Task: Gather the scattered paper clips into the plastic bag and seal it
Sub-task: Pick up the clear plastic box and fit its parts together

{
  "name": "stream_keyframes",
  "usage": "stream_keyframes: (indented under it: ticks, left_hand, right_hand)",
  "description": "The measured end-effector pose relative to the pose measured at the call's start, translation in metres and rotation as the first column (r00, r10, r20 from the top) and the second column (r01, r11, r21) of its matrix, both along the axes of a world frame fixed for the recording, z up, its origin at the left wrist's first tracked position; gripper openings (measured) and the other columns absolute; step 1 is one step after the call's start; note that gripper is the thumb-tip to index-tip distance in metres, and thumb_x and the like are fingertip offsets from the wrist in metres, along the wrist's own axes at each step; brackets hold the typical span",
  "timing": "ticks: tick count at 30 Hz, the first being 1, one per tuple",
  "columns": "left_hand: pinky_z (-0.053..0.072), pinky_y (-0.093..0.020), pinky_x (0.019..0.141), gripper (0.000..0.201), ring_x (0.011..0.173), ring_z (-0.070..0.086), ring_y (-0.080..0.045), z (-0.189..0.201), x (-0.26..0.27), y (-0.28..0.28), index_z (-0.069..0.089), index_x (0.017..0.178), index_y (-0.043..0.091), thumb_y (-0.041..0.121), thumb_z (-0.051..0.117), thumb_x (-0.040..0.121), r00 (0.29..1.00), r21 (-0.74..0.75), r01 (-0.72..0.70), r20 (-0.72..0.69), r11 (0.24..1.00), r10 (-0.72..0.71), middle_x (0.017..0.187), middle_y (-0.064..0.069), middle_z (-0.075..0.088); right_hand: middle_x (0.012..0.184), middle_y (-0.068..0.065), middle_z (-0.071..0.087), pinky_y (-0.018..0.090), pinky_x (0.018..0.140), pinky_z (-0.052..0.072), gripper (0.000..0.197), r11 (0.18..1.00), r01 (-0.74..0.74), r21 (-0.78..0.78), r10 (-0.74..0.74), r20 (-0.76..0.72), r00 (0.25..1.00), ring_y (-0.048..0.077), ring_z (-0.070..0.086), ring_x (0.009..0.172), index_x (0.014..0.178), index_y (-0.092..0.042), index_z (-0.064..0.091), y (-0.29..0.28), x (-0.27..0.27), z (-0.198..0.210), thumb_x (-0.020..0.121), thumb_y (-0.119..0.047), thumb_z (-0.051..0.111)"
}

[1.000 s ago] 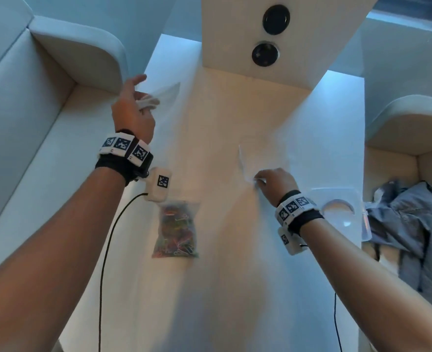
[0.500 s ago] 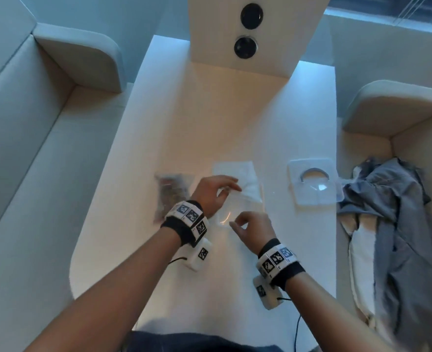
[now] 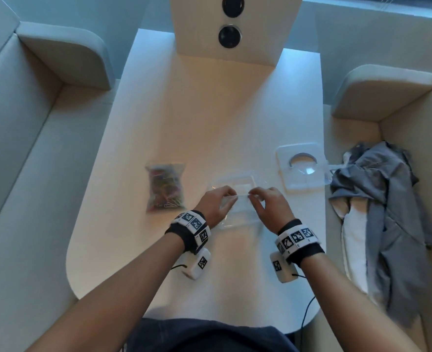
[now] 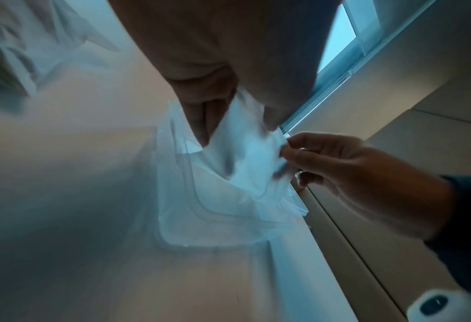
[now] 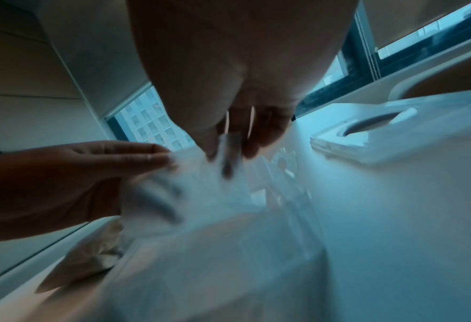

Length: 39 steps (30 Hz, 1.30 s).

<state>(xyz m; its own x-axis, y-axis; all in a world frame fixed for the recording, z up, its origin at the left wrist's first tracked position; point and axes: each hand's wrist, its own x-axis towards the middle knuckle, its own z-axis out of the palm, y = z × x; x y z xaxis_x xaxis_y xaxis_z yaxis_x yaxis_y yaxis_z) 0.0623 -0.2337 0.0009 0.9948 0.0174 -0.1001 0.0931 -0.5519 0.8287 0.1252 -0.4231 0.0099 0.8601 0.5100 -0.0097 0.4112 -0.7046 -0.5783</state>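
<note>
Dim overall, with cool blue daylight entering from the window [image 3: 377, 6] at the upper right of the head view and warmer peach tones pooled over the middle of the table [image 3: 210, 118]. Soft, weak shadows only. Strong wide-angle bending toward the head view's edges. Small glare patch on the white tray [image 3: 302, 166] at right of centre. Left wrist view heavily smeared at the upper left, sharper near centre, bright window strip at the upper right. Right wrist view motion-blurred across the lower half, the plastic bag [image 5: 190, 187] streaked and out of focus, palm backlit against the windows.
</note>
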Motion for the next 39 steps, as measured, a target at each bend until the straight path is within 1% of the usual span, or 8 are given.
stream_keyframes:
  ticks: [6, 9, 14, 19, 23, 27, 31, 39]
  left_hand:
    - [0.044, -0.036, 0.08, 0.028, 0.086, 0.058, -0.026, -0.011, 0.022, -0.002, 0.074, 0.096, 0.014, 0.03, 0.051, 0.096, 0.998, 0.464, 0.058, -0.011, 0.884, -0.06, 0.093, -0.005, 0.065]
    - [0.035, -0.035, 0.081, 0.027, 0.09, 0.056, -0.027, -0.01, 0.035, -0.01, 0.073, 0.097, 0.018, 0.029, 0.049, 0.097, 0.991, 0.628, 0.131, -0.081, 0.767, -0.104, 0.093, -0.003, 0.066]
    - [0.032, -0.032, 0.083, 0.024, 0.091, 0.06, -0.027, -0.011, 0.055, -0.017, 0.073, 0.102, 0.022, 0.01, 0.058, 0.088, 0.971, 0.653, 0.231, -0.204, 0.722, -0.127, 0.096, -0.002, 0.071]
    - [0.043, -0.036, 0.079, 0.033, 0.078, 0.062, -0.029, -0.018, 0.066, -0.022, 0.077, 0.097, 0.022, -0.003, 0.063, 0.08, 0.951, 0.584, 0.301, -0.127, 0.754, -0.281, 0.09, -0.005, 0.068]
    - [0.049, -0.035, 0.064, 0.034, 0.071, 0.061, -0.028, -0.023, 0.069, -0.022, 0.077, 0.082, 0.024, -0.004, 0.076, 0.061, 0.918, 0.615, 0.352, -0.08, 0.706, -0.388, 0.079, -0.005, 0.064]
    - [0.047, -0.037, 0.072, 0.052, 0.089, 0.058, -0.028, -0.024, 0.067, -0.018, 0.075, 0.102, 0.024, -0.011, 0.068, 0.064, 0.931, 0.591, 0.323, -0.059, 0.739, -0.36, 0.097, -0.006, 0.064]
    - [0.047, -0.039, 0.076, 0.054, 0.091, 0.056, -0.028, -0.017, 0.058, -0.009, 0.072, 0.11, 0.02, -0.014, 0.061, 0.069, 0.976, 0.512, 0.194, -0.017, 0.837, -0.216, 0.1, -0.006, 0.063]
    - [0.044, -0.034, 0.09, 0.031, 0.094, 0.053, -0.019, -0.002, 0.006, 0.039, 0.069, 0.115, 0.017, 0.032, 0.048, 0.098, 0.981, 0.261, -0.168, -0.048, 0.951, 0.186, 0.099, -0.002, 0.055]
  right_hand:
    - [0.094, 0.002, 0.066, 0.029, 0.08, 0.047, 0.017, 0.997, -0.075, -0.005, 0.075, 0.008, 0.997, 0.015, 0.054, 0.084, 0.105, -0.017, 0.072, 0.004, 0.04, -0.005, 0.09, -0.018, 0.064]
    - [0.102, 0.004, 0.064, 0.029, 0.084, 0.047, 0.02, 0.988, 0.106, 0.108, -0.115, 0.082, 0.99, 0.015, 0.056, 0.09, 0.108, -0.017, 0.069, -0.012, 0.069, -0.005, 0.088, -0.016, 0.064]
    - [0.118, 0.015, 0.056, 0.044, 0.101, 0.042, 0.041, 0.791, 0.61, 0.057, -0.612, 0.055, 0.789, 0.033, 0.052, 0.113, 0.117, -0.016, 0.064, -0.07, 0.117, -0.027, 0.079, -0.032, 0.07]
    - [0.147, 0.019, 0.04, 0.042, 0.11, 0.032, 0.086, 0.687, 0.709, -0.163, -0.723, -0.254, 0.642, 0.035, 0.039, 0.135, 0.145, -0.009, 0.036, -0.11, 0.135, -0.05, 0.077, -0.043, 0.076]
    - [0.128, 0.008, 0.062, 0.037, 0.103, 0.043, 0.068, 0.579, 0.811, -0.084, -0.774, -0.371, 0.514, 0.029, 0.057, 0.119, 0.133, -0.015, 0.053, -0.131, 0.135, -0.056, 0.076, -0.044, 0.076]
    - [0.102, 0.002, 0.071, 0.04, 0.093, 0.053, 0.045, 0.333, 0.936, 0.11, -0.832, -0.433, 0.347, 0.018, 0.069, 0.095, 0.115, -0.019, 0.061, -0.14, 0.141, -0.046, 0.079, -0.044, 0.069]
    - [0.084, 0.004, 0.07, 0.027, 0.066, 0.055, 0.033, 0.156, 0.887, 0.434, -0.414, -0.787, 0.458, 0.01, 0.069, 0.064, 0.12, -0.008, 0.052, -0.108, 0.136, -0.005, 0.09, -0.005, 0.064]
    - [0.086, 0.012, 0.07, 0.028, 0.066, 0.055, 0.049, 0.508, 0.705, 0.495, -0.063, -0.795, 0.603, 0.018, 0.066, 0.066, 0.13, -0.01, 0.047, -0.027, 0.047, 0.011, 0.085, -0.009, 0.068]
